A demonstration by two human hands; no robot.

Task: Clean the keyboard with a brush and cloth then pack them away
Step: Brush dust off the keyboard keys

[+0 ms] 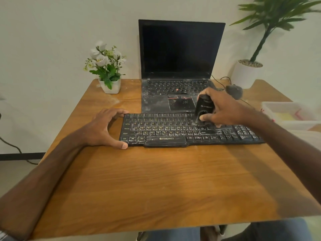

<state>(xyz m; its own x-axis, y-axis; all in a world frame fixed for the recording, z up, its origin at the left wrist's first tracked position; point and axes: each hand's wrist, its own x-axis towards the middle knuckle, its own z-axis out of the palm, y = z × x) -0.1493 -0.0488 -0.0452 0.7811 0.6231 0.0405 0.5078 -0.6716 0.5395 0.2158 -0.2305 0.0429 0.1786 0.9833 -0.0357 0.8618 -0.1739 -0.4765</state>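
My left hand (106,127) grips the left end of the keyboard (173,132), fingers curled over its far corner and thumb pressed to the near corner. My right hand (224,110) grasps the brush (205,107), a stubby black one, with my thumb on its front and my fingers wrapped round behind. The brush stands nearly upright, its lower end down on the keys right of the keyboard's middle. White dust streaks the keys, thickest toward the right end.

The keyboard lies across the bench (156,180), its far edge touching the front of the laptop (180,66), which is open, its screen dark and its deck dusty. Flowers (110,70) in a white pot stand at the far left of the bench. A grey lump (234,91), too blurred to tell what it is, sits just beyond my right hand. A clear box (288,108) is at the right edge, and a plant (248,73) in a white pot stands behind the bench's far right corner.
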